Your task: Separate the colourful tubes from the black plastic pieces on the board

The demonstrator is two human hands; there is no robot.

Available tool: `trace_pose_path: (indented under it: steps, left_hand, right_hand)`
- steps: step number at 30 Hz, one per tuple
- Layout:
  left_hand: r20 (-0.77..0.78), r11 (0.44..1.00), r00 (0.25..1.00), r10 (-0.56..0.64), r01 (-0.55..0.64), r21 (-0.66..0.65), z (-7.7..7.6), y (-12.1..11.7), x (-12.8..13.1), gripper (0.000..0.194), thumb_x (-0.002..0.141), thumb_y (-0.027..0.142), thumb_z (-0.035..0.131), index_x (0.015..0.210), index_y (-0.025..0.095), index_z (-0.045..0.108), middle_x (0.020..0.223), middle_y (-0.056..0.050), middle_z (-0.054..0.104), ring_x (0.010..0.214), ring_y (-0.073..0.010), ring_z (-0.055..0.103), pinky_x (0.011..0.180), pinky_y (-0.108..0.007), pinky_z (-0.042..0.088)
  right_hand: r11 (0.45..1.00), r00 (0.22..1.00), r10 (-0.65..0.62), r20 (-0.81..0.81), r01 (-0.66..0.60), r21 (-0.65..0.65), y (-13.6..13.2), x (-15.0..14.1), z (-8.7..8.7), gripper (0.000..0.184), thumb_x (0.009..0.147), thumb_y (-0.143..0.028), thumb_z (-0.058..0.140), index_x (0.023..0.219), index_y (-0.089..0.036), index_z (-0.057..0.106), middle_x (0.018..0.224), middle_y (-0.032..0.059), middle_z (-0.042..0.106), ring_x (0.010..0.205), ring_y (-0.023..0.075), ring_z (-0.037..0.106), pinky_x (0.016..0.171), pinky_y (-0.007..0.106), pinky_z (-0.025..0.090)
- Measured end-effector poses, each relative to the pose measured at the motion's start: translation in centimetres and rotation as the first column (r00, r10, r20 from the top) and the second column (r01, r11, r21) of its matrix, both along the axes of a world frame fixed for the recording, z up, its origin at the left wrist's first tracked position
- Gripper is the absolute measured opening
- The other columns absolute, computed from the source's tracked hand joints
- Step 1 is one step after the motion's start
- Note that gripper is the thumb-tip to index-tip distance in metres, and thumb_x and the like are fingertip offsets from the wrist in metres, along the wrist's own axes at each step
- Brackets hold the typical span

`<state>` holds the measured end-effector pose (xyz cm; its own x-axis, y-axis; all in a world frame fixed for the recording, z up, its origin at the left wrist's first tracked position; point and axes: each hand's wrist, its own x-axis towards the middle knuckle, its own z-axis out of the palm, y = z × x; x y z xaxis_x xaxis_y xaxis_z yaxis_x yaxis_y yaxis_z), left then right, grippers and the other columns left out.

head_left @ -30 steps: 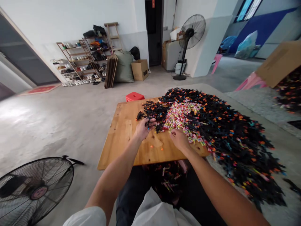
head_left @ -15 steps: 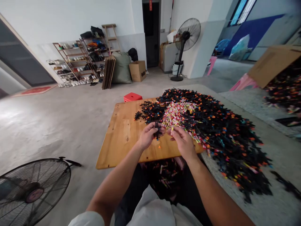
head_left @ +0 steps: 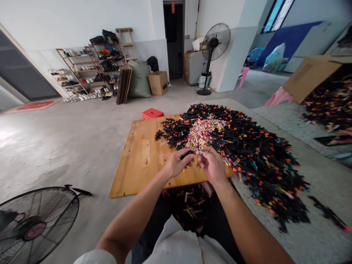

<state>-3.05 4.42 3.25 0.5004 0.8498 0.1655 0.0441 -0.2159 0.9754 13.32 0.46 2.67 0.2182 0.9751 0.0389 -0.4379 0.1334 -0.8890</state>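
My left hand (head_left: 175, 164) is closed around a small black plastic toy piece (head_left: 188, 153), mostly covered by the fingers. Between the fingertips of my right hand (head_left: 213, 167) is a small colourful wrapped tube (head_left: 198, 152), lying sideways with one end at the black piece. Whether the two are joined I cannot tell. Both hands are above the near part of a wooden board (head_left: 144, 157). Just beyond them lies a heap of pink, white and yellow tubes (head_left: 203, 131), ringed by a large pile of black toy pieces (head_left: 255, 146) with orange bits.
A red stool (head_left: 153, 113) stands behind the board. Below its near edge, between my legs, sits a container of finished-looking pieces (head_left: 189, 209). A floor fan (head_left: 35, 229) is at left. At right are a tipped cardboard box (head_left: 310, 77) and another person's hand (head_left: 343, 136).
My right hand has brought a tube from the heap's edge over to the left hand. The left hand has moved right, and the black piece has turned toward the tube.
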Motion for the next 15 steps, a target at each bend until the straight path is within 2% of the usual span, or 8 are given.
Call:
trace_pose_path:
  steps: [5, 10, 15]
  left_hand:
    - [-0.010, 1.000, 1.000, 0.000, 0.000, -0.003, 0.19, -0.36, -0.20, 0.042, 0.097, 0.049, 0.063, 0.121, 0.016, 0.072, 0.101, -0.007, 0.075, 0.067, -0.0097, 0.065, 0.056, -0.019, 0.053]
    - [-0.009, 1.000, 1.000, -0.015, 0.015, 0.012, 0.16, -0.58, -0.22, 0.043, 0.097, 0.051, 0.063, 0.119, 0.016, 0.073, 0.101, -0.008, 0.075, 0.067, -0.0097, 0.065, 0.055, -0.018, 0.052]
    - [-0.032, 0.999, 0.999, -0.028, 0.028, 0.015, 0.46, -0.88, -0.41, 0.042, 0.098, 0.052, 0.061, 0.115, 0.015, 0.073, 0.096, -0.006, 0.075, 0.065, -0.0093, 0.064, 0.054, -0.018, 0.051]
  right_hand:
    - [0.997, 0.997, 0.032, 0.071, -0.037, 0.072, -0.36, 0.36, -0.32, 0.018, 0.084, -0.035, 0.072, 0.092, -0.024, 0.059, 0.060, -0.0059, 0.063, 0.047, 0.0115, 0.050, 0.048, 0.025, 0.048]
    - [0.996, 0.984, 0.006, 0.180, -0.021, 0.083, -0.46, 0.66, -0.13, 0.019, 0.090, -0.039, 0.070, 0.095, -0.022, 0.062, 0.061, -0.0044, 0.065, 0.046, 0.0117, 0.054, 0.045, 0.023, 0.043]
    - [0.993, 0.959, -0.006, 0.284, -0.029, 0.118, -0.63, 0.97, 0.26, 0.021, 0.092, -0.040, 0.070, 0.098, -0.020, 0.067, 0.064, -0.0020, 0.068, 0.049, 0.0122, 0.058, 0.050, 0.025, 0.048]
